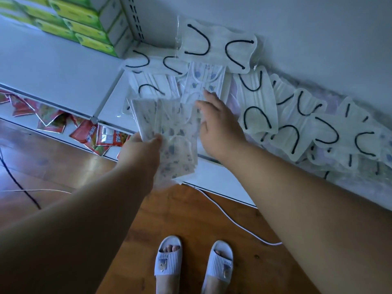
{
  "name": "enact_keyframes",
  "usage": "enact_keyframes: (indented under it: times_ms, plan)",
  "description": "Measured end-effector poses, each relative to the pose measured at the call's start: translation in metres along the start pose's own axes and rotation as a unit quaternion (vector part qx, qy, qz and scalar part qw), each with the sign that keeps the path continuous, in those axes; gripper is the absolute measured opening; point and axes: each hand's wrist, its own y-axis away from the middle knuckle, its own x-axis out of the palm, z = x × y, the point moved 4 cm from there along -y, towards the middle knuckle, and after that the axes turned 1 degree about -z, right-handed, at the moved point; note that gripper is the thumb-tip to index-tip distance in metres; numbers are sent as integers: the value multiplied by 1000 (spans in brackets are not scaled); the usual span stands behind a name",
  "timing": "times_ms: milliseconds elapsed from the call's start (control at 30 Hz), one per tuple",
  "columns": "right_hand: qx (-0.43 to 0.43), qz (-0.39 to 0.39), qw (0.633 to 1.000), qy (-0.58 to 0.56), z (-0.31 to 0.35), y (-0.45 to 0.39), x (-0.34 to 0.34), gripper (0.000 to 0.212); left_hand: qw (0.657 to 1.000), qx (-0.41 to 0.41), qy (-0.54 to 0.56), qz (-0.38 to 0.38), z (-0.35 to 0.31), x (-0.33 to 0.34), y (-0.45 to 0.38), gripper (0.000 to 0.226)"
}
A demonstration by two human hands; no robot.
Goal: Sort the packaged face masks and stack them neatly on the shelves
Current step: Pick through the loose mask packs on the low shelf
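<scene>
My left hand pinches a fanned bundle of blue-printed packaged masks, thumb on top, holding it just over the shelf's front edge. My right hand reaches forward with fingers straight and relaxed, gripping nothing, their tips touching another blue-printed pack lying on the shelf near its back wall.

I judge I am mid-sort, gathering the printed packs apart from the plain ones. The next move calls for sliding that pack free without dragging its neighbours, then adding it squarely to the bundle.

White masks with black ear loops lie strewn along the back of the shelf toward its right end, overlapping loosely; one large pack leans on the wall. They crowd the printed pack on both sides. Green boxes stand at the shelf's far left corner, red packets lie on the tier below, and cables cross the wooden floor by my slippers.
</scene>
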Motion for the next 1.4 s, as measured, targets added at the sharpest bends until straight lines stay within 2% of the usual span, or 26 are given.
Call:
enact_keyframes:
  times_ms: [100,167,233,300,467,533,600,667,733,800,900,1000,1067,1133,1200,1300,1333,1400]
  plan:
    - [-12,90,981,172,-5,-20,14,61,1000,11,6,-12,-5,-10,-5,8]
    - [-2,78,966,247,-10,-21,14,58,1000,8,3,-7,-7,-15,-7,8]
    - [-10,24,966,257,-12,-17,9,38,1000,6,12,-4,-9,-18,-7,10]
    - [-10,-17,979,204,-14,-9,4,19,1000,2,15,-2,-8,-21,-7,8]
    - [66,-79,993,57,-15,9,-14,19,1000,-14,4,-2,-11,-19,2,10]
    - [142,-145,979,-22,-11,13,-28,20,1000,-19,4,3,-14,-16,5,10]
    - [226,-215,941,-130,-8,19,-40,19,1000,-22,10,10,-18,-11,6,12]
    - [248,-246,916,-198,1,25,-44,17,999,-27,18,17,-22,-6,6,15]
    - [199,-242,930,-191,16,32,-40,16,998,-45,32,31,-23,-1,7,19]
    - [94,-211,961,-154,30,43,-29,14,994,-71,61,49,-21,3,9,19]
    - [-27,-106,990,-88,35,53,-7,6,989,-101,88,58,-22,6,13,14]
    - [-11,-63,993,-103,30,53,-4,7,982,-127,126,56,-24,5,14,12]
    - [17,-49,987,-151,27,53,-6,11,978,-133,148,67,-22,5,13,23]
    - [55,-17,977,-204,29,57,-6,15,978,-129,142,84,-18,5,13,24]
    - [90,-29,968,-234,30,63,-8,17,981,-123,122,82,-13,3,13,18]
    - [132,-108,956,-239,25,63,-14,12,988,-105,95,56,-9,-3,13,20]
    - [132,-109,958,-229,25,61,-14,9,989,-101,92,51,-9,-4,13,21]
    - [94,-43,976,-193,29,57,-9,8,989,-93,98,54,-10,-5,12,20]
